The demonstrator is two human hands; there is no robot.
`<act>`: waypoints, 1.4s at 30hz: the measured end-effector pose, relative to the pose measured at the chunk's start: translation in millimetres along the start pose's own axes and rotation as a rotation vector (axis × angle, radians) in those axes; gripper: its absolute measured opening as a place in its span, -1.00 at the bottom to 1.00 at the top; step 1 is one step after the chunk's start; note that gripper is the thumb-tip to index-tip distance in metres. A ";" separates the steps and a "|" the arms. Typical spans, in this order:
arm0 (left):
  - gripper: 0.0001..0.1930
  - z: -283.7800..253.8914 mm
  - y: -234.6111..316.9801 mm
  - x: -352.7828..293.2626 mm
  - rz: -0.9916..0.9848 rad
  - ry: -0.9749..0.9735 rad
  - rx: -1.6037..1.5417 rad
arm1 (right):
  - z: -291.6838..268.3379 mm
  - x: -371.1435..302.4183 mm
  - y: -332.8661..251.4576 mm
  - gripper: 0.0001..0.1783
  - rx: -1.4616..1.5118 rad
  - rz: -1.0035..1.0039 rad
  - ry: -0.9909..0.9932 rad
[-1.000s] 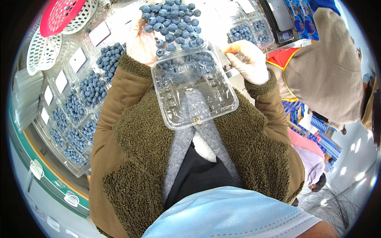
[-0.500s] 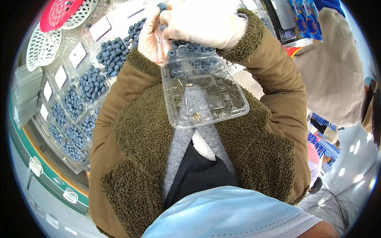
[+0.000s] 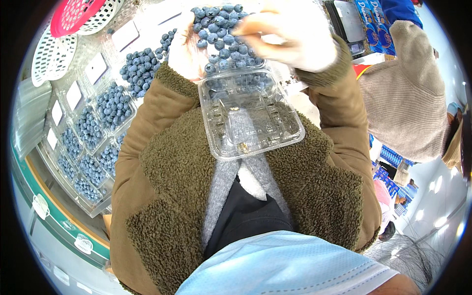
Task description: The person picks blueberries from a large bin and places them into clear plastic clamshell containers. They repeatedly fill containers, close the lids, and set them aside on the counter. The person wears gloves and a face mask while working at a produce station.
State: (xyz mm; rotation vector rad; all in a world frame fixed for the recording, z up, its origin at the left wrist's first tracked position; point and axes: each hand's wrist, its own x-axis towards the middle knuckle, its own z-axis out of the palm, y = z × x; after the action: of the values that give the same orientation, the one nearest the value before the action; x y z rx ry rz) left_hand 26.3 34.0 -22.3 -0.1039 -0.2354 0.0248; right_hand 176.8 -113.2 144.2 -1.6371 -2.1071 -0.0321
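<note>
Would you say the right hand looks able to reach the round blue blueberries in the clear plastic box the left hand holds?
Probably yes: the right hand is at the round blue blueberries, and the clear plastic lid hangs open, leaving them uncovered.

Here the scene is taken in from the wearer's head, steeply downward, through a wide fisheye: the blue mask point(image 3: 280, 263) is caught closest, left hand point(image 3: 188, 55) and right hand point(image 3: 302, 42) framed farther out, straight edges bent rimward.

Right grip point(image 3: 292, 42) now away from the left of the blueberries point(image 3: 212, 38), at their right, many uncovered.
</note>
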 end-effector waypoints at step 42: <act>-0.46 46.2 -9.6 45.8 0.035 -0.119 2.026 | 85.5 -102.6 -9.8 -0.31 1.942 0.381 1.182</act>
State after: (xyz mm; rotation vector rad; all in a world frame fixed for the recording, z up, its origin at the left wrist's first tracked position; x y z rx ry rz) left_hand 60.1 30.7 34.0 1.9138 -0.2354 0.2903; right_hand 156.5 -184.0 32.3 -0.3542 -0.2488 0.7040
